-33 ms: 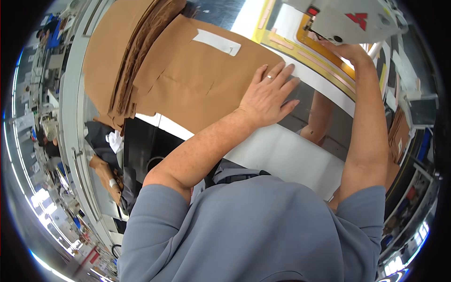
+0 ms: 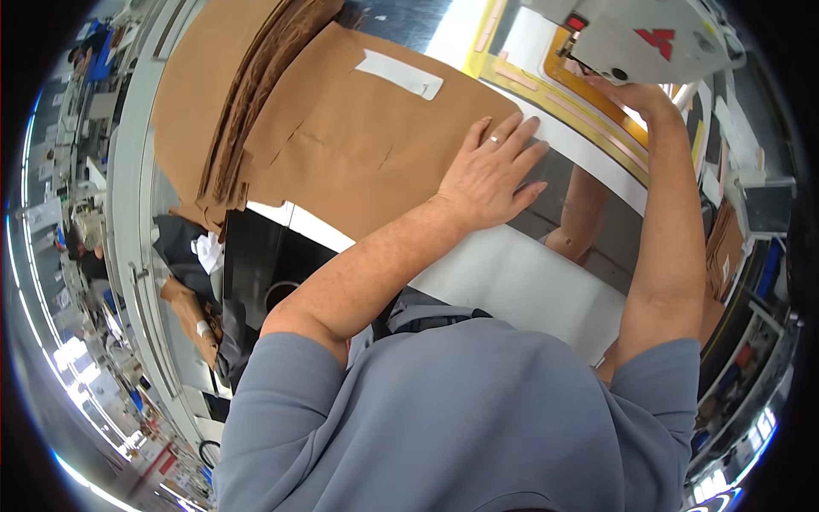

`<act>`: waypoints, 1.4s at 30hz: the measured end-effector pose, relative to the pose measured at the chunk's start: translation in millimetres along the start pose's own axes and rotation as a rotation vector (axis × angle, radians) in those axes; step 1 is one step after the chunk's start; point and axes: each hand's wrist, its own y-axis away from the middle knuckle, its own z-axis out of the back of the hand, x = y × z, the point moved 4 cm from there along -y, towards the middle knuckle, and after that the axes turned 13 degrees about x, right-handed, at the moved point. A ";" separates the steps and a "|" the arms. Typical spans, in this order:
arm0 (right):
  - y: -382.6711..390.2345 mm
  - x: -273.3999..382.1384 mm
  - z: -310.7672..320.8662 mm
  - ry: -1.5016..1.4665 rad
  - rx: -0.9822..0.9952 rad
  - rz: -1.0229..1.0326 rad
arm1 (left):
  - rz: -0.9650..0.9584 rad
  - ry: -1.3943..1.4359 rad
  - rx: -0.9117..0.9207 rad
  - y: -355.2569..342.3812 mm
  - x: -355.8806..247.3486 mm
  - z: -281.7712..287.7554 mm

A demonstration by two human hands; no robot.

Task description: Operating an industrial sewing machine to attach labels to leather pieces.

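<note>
My left hand (image 2: 488,177) lies flat, fingers spread, over the right edge of a brown fabric piece (image 2: 341,145) and the shiny dark plate beside it. That piece has short slits and a white paper label (image 2: 399,74) on top. Farther right, my right hand (image 2: 636,96) reaches beneath the white head of a sewing machine (image 2: 644,43). Its fingers are mostly hidden there, so I cannot see whether they hold anything. Close to them is an orange-yellow frame (image 2: 614,107), part of a yellow-edged clear template (image 2: 554,107).
A thick stack of brown fabric pieces (image 2: 200,111) stands at the left, beside a metal rail (image 2: 132,196). Dark and white cloth scraps (image 2: 207,253) lie below it. At the right are more brown pieces (image 2: 723,243) and a dark panel (image 2: 768,207).
</note>
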 end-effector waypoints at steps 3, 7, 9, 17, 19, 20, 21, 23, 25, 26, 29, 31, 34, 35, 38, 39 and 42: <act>-0.1 -2.5 3.1 0.006 -0.045 -0.055 | 0.019 -0.003 0.011 2.3 1.5 -0.2; 2.2 2.2 1.1 -0.042 -0.099 0.005 | 0.019 -0.001 0.009 3.0 1.2 -1.5; 2.1 3.9 -2.0 -0.042 -0.102 0.033 | 0.027 -0.013 0.002 3.9 3.1 -1.4; 25.1 -39.8 -12.4 -0.131 -0.351 -0.172 | 0.024 -0.036 -0.022 3.7 0.7 -3.8; 36.5 -52.3 -11.8 0.015 -0.403 -0.324 | 0.018 -0.042 -0.033 2.9 0.0 -5.4; 41.9 -56.8 -12.7 0.018 -0.407 -0.323 | 0.016 -0.043 -0.038 1.9 -0.7 -6.0; 46.3 -50.2 -17.2 0.027 -0.469 -0.307 | 0.022 -0.047 -0.041 3.0 0.8 -6.5; 53.8 -31.8 -23.5 0.059 -0.564 -0.304 | 0.032 -0.055 -0.050 5.4 4.5 -6.8; 65.2 -32.3 -21.3 0.118 -0.603 -0.323 | 0.002 0.021 -0.100 4.2 3.8 -3.9; 72.1 -31.8 -18.8 0.174 -0.634 -0.342 | -0.004 0.019 -0.106 3.2 6.1 -2.0; 88.8 0.1 -42.2 0.200 -0.689 -0.254 | 0.098 0.122 -0.310 22.5 32.1 35.0; 118.4 30.6 -64.5 0.331 -0.785 -0.098 | 0.316 0.064 -0.375 42.5 60.7 79.2; 154.3 79.2 -111.1 0.405 -0.742 0.168 | 0.536 -0.108 -0.535 100.6 137.0 115.6; 163.2 91.0 -129.2 0.404 -0.681 0.179 | 0.623 -0.150 -0.474 122.3 160.3 117.1; 181.2 129.2 -171.8 0.354 -0.523 0.277 | 0.641 -0.194 -0.393 156.3 193.6 109.4; 183.1 137.0 -183.5 0.342 -0.492 0.313 | 0.571 -0.200 -0.367 155.7 197.9 107.6; 176.5 166.4 -204.6 0.332 -0.409 0.374 | 0.550 -0.235 -0.299 153.2 212.7 107.3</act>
